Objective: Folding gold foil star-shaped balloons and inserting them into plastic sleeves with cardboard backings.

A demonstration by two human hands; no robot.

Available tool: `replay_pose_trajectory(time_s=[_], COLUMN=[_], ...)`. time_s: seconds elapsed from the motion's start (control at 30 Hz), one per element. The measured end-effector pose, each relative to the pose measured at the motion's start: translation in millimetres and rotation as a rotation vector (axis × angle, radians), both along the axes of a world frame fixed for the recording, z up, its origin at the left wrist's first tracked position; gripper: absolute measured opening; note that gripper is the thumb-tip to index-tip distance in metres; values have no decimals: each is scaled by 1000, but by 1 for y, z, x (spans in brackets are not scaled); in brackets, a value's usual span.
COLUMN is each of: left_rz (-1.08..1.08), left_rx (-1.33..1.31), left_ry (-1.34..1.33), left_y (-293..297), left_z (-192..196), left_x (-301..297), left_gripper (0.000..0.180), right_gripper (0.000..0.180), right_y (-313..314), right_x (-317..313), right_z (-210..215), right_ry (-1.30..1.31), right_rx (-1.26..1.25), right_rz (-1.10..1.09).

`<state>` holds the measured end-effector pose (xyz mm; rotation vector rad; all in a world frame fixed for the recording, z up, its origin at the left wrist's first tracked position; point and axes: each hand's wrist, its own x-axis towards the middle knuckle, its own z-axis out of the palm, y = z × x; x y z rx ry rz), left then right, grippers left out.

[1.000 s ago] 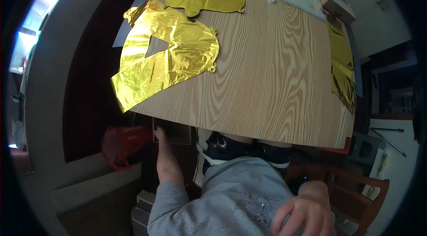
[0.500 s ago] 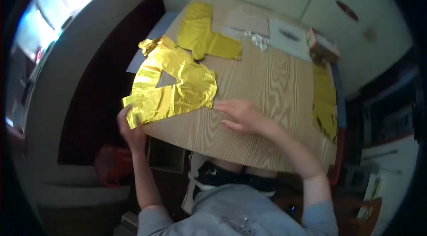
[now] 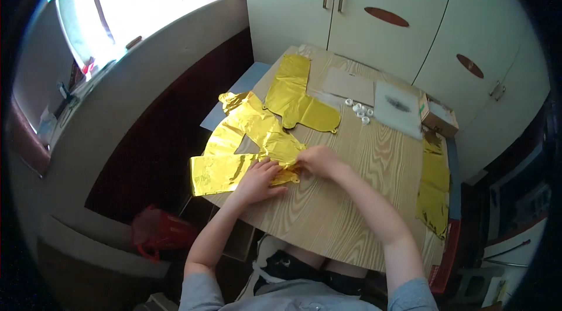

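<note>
A flat gold foil balloon (image 3: 246,147), shaped like a letter with a triangular gap, lies at the left edge of the wooden table (image 3: 345,194) and hangs over it. My left hand (image 3: 257,181) presses flat on its near corner, fingers spread. My right hand (image 3: 316,160) pinches the balloon's right edge next to the left hand. A second gold foil balloon (image 3: 298,97) lies flat farther back on the table.
More gold foil (image 3: 434,185) drapes over the table's right edge. Several small white rings (image 3: 360,110), a clear packet (image 3: 398,109), a brown card sheet (image 3: 348,84) and a small cardboard box (image 3: 439,118) sit at the back. White cupboards (image 3: 374,12) stand behind. A red bag (image 3: 161,230) is on the floor at left.
Both hands came up from below the table edge onto the gold balloon. The head view tilted up, so the cupboards and window now show.
</note>
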<state>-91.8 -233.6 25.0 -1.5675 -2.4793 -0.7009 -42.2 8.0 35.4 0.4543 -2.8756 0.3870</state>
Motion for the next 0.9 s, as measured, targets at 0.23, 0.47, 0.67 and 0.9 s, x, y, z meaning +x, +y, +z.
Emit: replay_pose_trajectory(time_s=[0.23, 0.47, 0.67, 0.9], left_rz=[342, 442, 206, -78], left_rx=[222, 513, 468, 53], left_ry=[-186, 117, -36, -744], left_y=[-7, -46, -19, 77], left_z=[10, 123, 179, 106], left_x=[-12, 14, 63, 69], left_gripper=[15, 10, 4, 17], right_gripper=[30, 46, 71, 113], right_y=[-11, -4, -17, -35], right_x=[9, 31, 57, 161], right_z=[6, -25, 10, 21], right_ry=[432, 163, -196, -411], right_rx=[-268, -68, -646, -1630], right_rz=[-76, 87, -1, 54])
